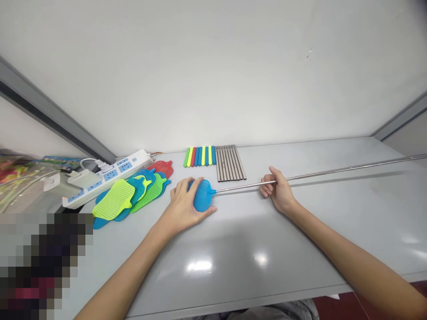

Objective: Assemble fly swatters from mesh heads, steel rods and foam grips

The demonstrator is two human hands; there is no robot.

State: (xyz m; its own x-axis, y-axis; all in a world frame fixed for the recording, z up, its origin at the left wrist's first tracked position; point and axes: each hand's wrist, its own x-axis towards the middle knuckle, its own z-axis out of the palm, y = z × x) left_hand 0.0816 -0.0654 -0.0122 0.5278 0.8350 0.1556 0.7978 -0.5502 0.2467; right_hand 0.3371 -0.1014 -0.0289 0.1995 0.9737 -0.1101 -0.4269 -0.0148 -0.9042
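My left hand (187, 203) is closed on the blue perforated head of a fly swatter (203, 196), thumb on the near edge and fingers over the far side. From the head's neck a long thin metal telescopic rod (245, 186) runs right and out of view. My right hand (279, 190) holds this rod partway along, its fingers curled round it. Beyond the hands lie a row of coloured tubular grips (199, 156) and, beside it, a row of short metal tubes (230, 163).
Loose swatter heads in yellow-green (113, 200), green, blue and red overlap on the left of the grey table (240, 262). Behind them a white power strip (116, 171) carries plugged-in chargers and cables. Clear plastic bags (20, 182) lie at far left. A white wall (227, 80) closes the back.
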